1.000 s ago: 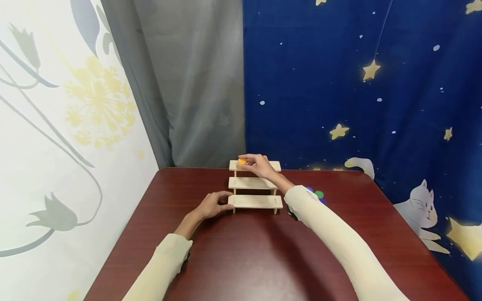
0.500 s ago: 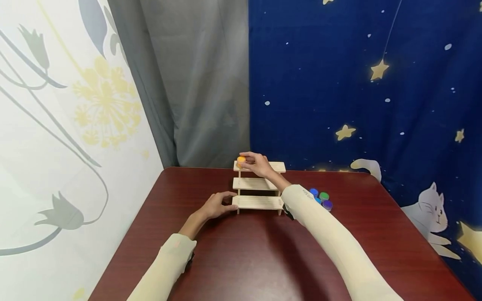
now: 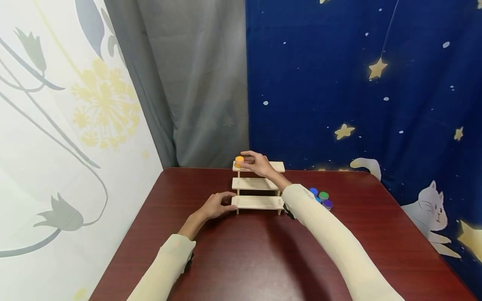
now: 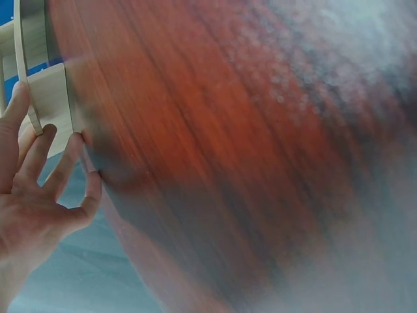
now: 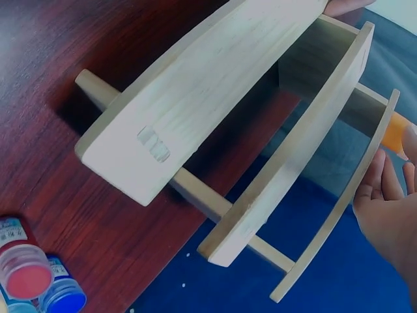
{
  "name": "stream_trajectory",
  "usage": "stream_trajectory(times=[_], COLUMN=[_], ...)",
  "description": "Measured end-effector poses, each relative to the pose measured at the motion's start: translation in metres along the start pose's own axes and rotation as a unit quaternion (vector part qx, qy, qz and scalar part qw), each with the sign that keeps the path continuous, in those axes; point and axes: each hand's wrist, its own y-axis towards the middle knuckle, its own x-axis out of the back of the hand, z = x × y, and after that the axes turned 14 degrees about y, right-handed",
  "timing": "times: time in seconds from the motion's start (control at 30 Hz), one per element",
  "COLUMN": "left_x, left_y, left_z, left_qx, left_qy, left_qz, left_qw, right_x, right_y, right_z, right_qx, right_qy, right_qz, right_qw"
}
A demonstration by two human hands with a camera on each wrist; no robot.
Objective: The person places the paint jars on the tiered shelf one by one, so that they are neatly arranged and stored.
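Note:
A three-tier wooden display rack (image 3: 257, 202) stands at the back of the table. My left hand (image 3: 216, 205) holds the left end of its lowest shelf; in the left wrist view the thumb and fingers of that hand (image 4: 39, 202) lie on either side of the board. On the left end of the top shelf sits a small orange jar (image 3: 239, 161), upright. My right hand (image 3: 260, 164) is just right of the jar, fingers loosely extended beside it. In the right wrist view the orange jar (image 5: 394, 134) is partly hidden by the right thumb.
Several small jars with coloured lids, a green one (image 3: 323, 195) and a purple one (image 3: 327, 204) among them, stand right of the rack, partly behind the right sleeve (image 3: 324, 230). Curtains (image 3: 320, 83) hang behind the dark red table (image 3: 233, 259).
The right fingers have loosened and drawn slightly right from the orange jar, which now stands on the top shelf. The left hand stays at the lowest shelf; the head view has shifted slightly.

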Motion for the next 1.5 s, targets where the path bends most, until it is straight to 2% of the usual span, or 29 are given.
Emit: stream_trajectory(times=[0.27, 0.6, 0.97, 1.5], left_x=[-0.003, -0.004, -0.001, 0.000], left_y=[0.004, 0.003, 0.000, -0.001], left_z=[0.002, 0.003, 0.000, 0.000], left_qx=[0.002, -0.004, -0.019, -0.019], left_qy=[0.006, 0.010, 0.000, 0.006], left_qz=[0.001, -0.005, -0.007, -0.006], left_qw=[1.0000, 0.9999, 0.9998, 0.9998], right_x=[0.015, 0.037, 0.062, 0.081], right_y=[-0.010, -0.031, -0.050, -0.067], right_z=[0.002, 0.008, -0.001, -0.004], right_qx=[-0.017, -0.008, -0.016, -0.021], right_qy=[-0.003, -0.031, -0.056, -0.062], right_qz=[0.005, 0.024, 0.009, 0.001], right_qw=[1.000, 0.999, 0.998, 0.998])
